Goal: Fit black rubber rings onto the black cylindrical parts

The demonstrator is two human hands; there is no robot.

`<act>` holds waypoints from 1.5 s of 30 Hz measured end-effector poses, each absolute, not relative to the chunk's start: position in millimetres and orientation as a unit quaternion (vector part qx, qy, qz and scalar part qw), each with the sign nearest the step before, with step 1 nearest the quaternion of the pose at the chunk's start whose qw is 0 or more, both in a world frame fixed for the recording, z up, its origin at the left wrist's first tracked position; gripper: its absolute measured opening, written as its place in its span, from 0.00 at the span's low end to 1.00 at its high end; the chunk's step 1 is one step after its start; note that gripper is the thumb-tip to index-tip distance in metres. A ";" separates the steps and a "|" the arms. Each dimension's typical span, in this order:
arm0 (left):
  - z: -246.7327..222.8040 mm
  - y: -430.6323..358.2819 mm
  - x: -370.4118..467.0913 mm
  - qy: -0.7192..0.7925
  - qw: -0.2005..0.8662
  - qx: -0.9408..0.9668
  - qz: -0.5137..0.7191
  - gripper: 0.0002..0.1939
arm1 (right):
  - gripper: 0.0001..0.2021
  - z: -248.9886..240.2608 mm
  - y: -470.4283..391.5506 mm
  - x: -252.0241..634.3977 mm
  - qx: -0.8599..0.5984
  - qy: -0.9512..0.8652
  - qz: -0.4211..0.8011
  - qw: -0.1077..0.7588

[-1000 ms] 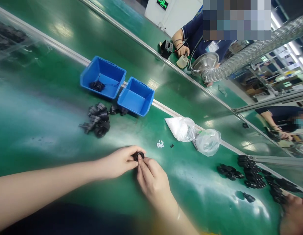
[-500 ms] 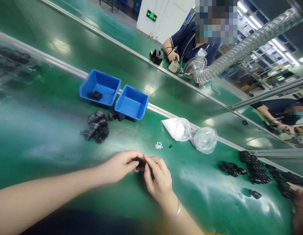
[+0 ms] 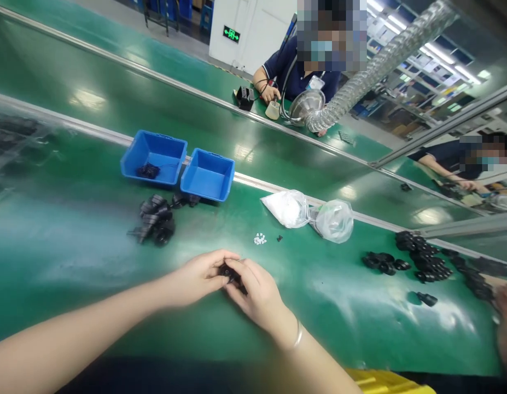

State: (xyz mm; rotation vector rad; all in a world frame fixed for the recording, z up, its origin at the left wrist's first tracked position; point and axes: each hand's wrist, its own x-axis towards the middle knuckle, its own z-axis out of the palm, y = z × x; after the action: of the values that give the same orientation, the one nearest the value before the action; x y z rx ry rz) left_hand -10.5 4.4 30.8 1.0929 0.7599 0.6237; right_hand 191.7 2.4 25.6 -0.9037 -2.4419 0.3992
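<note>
Between my two hands is a small black plastic part (image 3: 227, 272), mostly covered by fingers, so its exact kind does not show. My left hand (image 3: 206, 276) grips it from the left with thumb and fingers. From the right, my right hand (image 3: 257, 290) closes over the same part, wrist bent and fingers across its top. Just beyond the hands lie a little cluster of white pieces (image 3: 260, 239) and a few tiny black pieces (image 3: 280, 238) on the green table (image 3: 187, 339).
A pile of black parts (image 3: 155, 219) sits before two blue bins (image 3: 155, 156), (image 3: 208, 174). Clear plastic bags (image 3: 286, 208) lie along the rail. More black parts (image 3: 425, 260) are at right, near another person's hand (image 3: 505, 306). A co-worker (image 3: 273, 71) sits across.
My right hand has turned and wrapped further over the black part, where its fingertips pinched before. My left hand keeps its grip. The whole view has shifted and levelled slightly.
</note>
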 end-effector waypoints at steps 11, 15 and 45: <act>32.8 7.4 -4.0 0.389 0.733 0.481 0.282 0.17 | 0.19 22.5 1.5 192.5 -0.322 -0.906 0.127 0.244; 35.0 7.0 -5.2 0.393 0.728 0.489 0.276 0.17 | 0.19 21.6 1.7 192.9 -0.318 -0.909 0.112 0.246; 56.1 42.3 -42.1 0.660 -0.124 0.735 0.099 0.22 | 0.19 63.8 45.7 398.4 -0.788 -0.541 0.008 0.295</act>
State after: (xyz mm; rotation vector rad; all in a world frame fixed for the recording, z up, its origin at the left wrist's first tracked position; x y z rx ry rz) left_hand -42.1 42.3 56.1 2.5104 2.2541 0.3379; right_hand 398.4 45.7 63.8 -2.0963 -1.4385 0.0201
